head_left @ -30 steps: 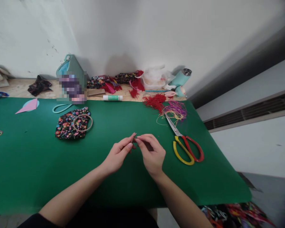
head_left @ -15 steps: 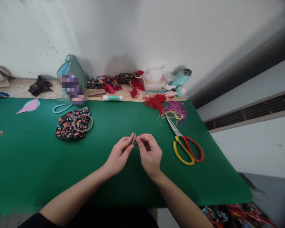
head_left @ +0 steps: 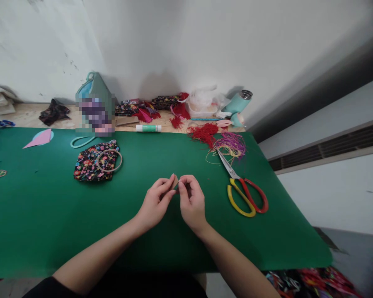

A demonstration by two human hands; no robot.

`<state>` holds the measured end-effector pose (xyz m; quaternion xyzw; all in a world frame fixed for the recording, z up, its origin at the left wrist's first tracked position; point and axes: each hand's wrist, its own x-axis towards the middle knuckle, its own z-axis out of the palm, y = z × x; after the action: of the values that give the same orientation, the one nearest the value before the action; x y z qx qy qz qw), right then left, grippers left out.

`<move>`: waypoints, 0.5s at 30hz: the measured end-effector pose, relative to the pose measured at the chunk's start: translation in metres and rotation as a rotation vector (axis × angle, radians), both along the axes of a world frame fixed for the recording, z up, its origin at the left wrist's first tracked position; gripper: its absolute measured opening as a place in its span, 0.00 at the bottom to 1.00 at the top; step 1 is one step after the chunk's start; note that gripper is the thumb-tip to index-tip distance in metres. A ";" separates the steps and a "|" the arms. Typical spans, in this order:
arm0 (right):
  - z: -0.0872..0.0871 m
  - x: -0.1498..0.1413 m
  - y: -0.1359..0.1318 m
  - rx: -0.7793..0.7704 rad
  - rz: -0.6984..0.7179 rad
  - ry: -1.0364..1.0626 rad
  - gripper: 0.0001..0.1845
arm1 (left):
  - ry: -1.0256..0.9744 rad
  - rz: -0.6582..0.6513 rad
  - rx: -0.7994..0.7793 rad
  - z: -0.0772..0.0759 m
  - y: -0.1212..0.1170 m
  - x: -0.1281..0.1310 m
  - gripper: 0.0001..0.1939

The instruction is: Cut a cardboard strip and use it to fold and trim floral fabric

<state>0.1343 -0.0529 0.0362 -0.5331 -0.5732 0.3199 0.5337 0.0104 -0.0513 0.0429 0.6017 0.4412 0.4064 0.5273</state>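
Above the middle of the green mat (head_left: 130, 231), my left hand (head_left: 157, 200) pinches a small flat tan piece (head_left: 175, 182), which looks like cardboard, between thumb and fingers. Close beside it, my right hand (head_left: 192, 200) is closed in a pinch at the piece's right edge. Whatever its fingertips hold is too small or hidden to make out. To the right lie scissors (head_left: 235, 178) with one yellow and one red handle, blades apart. A floral cloth piece (head_left: 90, 163) rests on the left, with a thin ring (head_left: 121, 160) lying over its right side.
A glue stick (head_left: 148, 128) lies along the back edge. Red threads (head_left: 203, 134) and purple threads (head_left: 233, 145) are heaped near the scissor tips. Behind stand a pencil case (head_left: 102, 95), a plastic tub (head_left: 202, 107) and a teal bottle (head_left: 239, 102). A pink paper piece (head_left: 42, 137) is far left.
My right hand has turned and shifted slightly to the left. More of the tan piece shows between my hands. The left hand has hardly moved.
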 end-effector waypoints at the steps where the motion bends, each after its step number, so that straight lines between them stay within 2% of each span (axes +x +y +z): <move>1: -0.001 0.000 0.000 0.000 0.005 -0.006 0.05 | 0.003 -0.003 -0.002 0.000 0.000 0.000 0.21; 15: 0.002 0.002 0.003 0.108 0.027 -0.153 0.05 | -0.065 -0.041 -0.061 0.000 -0.002 0.003 0.20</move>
<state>0.1360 -0.0501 0.0377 -0.5186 -0.6359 0.2543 0.5120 0.0136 -0.0538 0.0427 0.5805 0.4237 0.4014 0.5678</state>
